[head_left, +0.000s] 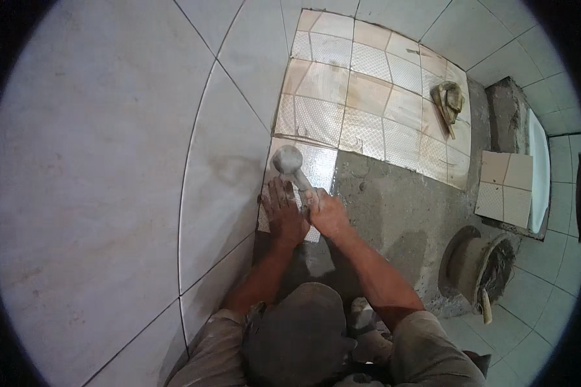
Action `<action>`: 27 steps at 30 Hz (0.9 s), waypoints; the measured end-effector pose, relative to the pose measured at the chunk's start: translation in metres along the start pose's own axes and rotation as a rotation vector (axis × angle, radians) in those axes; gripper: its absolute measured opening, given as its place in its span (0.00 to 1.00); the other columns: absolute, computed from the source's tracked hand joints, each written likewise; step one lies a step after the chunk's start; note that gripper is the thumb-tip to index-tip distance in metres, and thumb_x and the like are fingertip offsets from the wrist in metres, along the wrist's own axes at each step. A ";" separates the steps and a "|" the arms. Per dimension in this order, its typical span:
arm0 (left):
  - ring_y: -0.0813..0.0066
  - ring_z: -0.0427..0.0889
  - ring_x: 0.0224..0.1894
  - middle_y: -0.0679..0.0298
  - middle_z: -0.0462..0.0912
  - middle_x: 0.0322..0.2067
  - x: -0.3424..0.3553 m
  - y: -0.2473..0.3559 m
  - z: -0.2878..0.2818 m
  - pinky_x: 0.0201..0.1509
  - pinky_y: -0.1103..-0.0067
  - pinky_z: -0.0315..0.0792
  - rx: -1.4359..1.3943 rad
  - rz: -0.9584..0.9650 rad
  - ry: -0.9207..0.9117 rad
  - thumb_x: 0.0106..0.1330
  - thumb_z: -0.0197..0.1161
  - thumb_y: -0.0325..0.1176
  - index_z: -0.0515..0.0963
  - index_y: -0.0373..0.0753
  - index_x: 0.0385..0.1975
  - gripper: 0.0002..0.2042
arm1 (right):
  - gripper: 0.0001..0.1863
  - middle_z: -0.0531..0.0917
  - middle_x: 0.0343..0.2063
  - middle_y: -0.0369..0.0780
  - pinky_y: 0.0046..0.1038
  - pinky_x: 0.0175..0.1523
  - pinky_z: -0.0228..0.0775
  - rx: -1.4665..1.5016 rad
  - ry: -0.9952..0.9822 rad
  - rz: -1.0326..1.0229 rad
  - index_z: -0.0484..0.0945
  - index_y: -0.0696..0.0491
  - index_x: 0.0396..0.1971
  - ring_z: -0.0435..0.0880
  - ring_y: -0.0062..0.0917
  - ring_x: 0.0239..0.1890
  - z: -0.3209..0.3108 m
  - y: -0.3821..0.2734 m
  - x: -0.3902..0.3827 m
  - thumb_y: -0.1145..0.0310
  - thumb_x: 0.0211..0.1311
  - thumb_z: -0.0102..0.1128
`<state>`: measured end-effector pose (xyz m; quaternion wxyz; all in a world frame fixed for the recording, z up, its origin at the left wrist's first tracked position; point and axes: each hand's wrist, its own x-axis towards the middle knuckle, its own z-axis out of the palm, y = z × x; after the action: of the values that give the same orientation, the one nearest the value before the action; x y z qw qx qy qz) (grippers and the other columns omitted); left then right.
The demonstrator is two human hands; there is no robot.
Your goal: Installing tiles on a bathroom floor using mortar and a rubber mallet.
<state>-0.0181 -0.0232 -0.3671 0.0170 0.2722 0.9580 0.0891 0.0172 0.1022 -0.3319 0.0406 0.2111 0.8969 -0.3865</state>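
Note:
A mallet with a rounded grey head [288,159] is in my right hand [328,213], whose fingers are wrapped around its handle. The head is over the upper left part of a patterned floor tile [319,169]; whether it touches the tile, I cannot tell. My left hand [285,213] rests flat on the same tile, fingers stretched out, close to the wall and just below the mallet head. This tile sits against the left wall, below the laid tiles [316,84]. Grey mortar [387,193] lies along its right side.
A soiled bundled cloth [450,100] lies on the laid tiles with a stick-like piece under it. A loose tile [505,187] leans by a white basin-like fixture [540,168] at right. Below stands a mortar-smeared bucket [474,261] with a handle [486,306] sticking out. Pale tiles cover the wall [110,161].

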 end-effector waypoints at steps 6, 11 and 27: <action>0.46 0.42 0.71 0.43 0.46 0.68 0.004 0.000 -0.001 0.69 0.49 0.38 0.014 -0.043 -0.100 0.57 0.56 0.51 0.52 0.28 0.65 0.42 | 0.15 0.77 0.22 0.54 0.50 0.33 0.69 0.108 0.048 -0.116 0.71 0.58 0.35 0.76 0.54 0.26 -0.008 -0.006 -0.008 0.60 0.67 0.43; 0.47 0.40 0.72 0.43 0.46 0.68 0.000 -0.003 0.010 0.70 0.49 0.37 0.007 -0.070 -0.117 0.58 0.55 0.50 0.51 0.28 0.66 0.41 | 0.17 0.76 0.21 0.54 0.50 0.33 0.69 0.067 0.076 -0.195 0.71 0.58 0.35 0.76 0.54 0.24 -0.003 -0.004 -0.005 0.58 0.67 0.43; 0.48 0.43 0.71 0.43 0.48 0.67 0.003 0.000 0.004 0.70 0.49 0.37 0.060 -0.066 -0.131 0.60 0.53 0.54 0.49 0.27 0.66 0.43 | 0.19 0.80 0.26 0.55 0.50 0.37 0.72 0.048 0.084 -0.164 0.70 0.59 0.41 0.80 0.54 0.30 -0.004 0.004 -0.018 0.56 0.68 0.42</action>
<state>-0.0200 -0.0210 -0.3708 0.0744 0.2460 0.9655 0.0419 0.0351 0.1012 -0.3274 -0.0339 0.1540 0.9025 -0.4008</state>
